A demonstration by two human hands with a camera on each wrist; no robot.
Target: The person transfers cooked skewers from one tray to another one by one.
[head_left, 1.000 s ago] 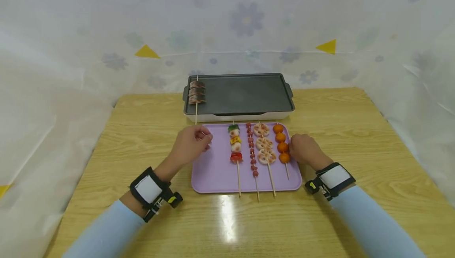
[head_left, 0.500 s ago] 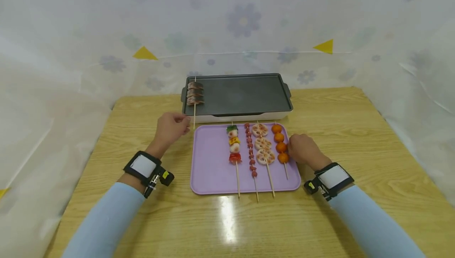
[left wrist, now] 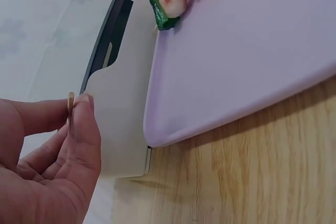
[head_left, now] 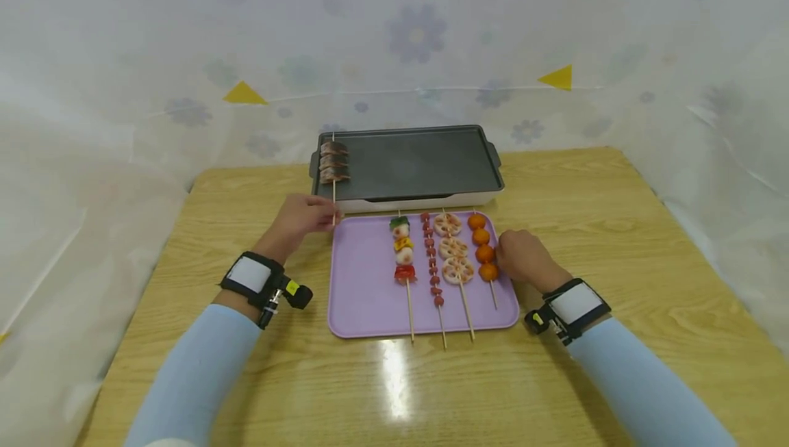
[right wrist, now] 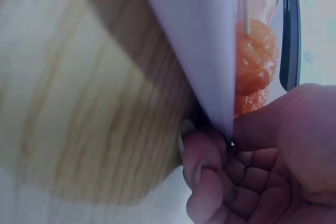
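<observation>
My left hand (head_left: pixel 302 219) pinches the lower end of a wooden stick (left wrist: pixel 71 103) between thumb and fingertips, just in front of the griddle. That stick belongs to a skewer of dark-skinned fish pieces (head_left: pixel 335 163), which lies along the left end of the black griddle (head_left: pixel 419 159). My right hand (head_left: pixel 527 259) grips the right rim of the lilac tray (head_left: pixel 364 296), thumb on top and fingers curled beneath, as the right wrist view shows. Beside that thumb lies a skewer of orange balls (head_left: pixel 485 254) on the tray.
Also on the tray are a lotus root skewer (head_left: pixel 453 248), a skewer of small red pieces (head_left: pixel 432 259) and a mixed skewer (head_left: pixel 403 255) with green, white, yellow and red pieces. Their sticks overhang the front rim. A wooden table (head_left: pixel 585 228) carries everything, with a patterned curtain (head_left: pixel 419 36) behind.
My left hand has moved left and away from me, off the tray's left side, and now pinches the fish skewer's stick. My right hand has stayed on the tray rim.
</observation>
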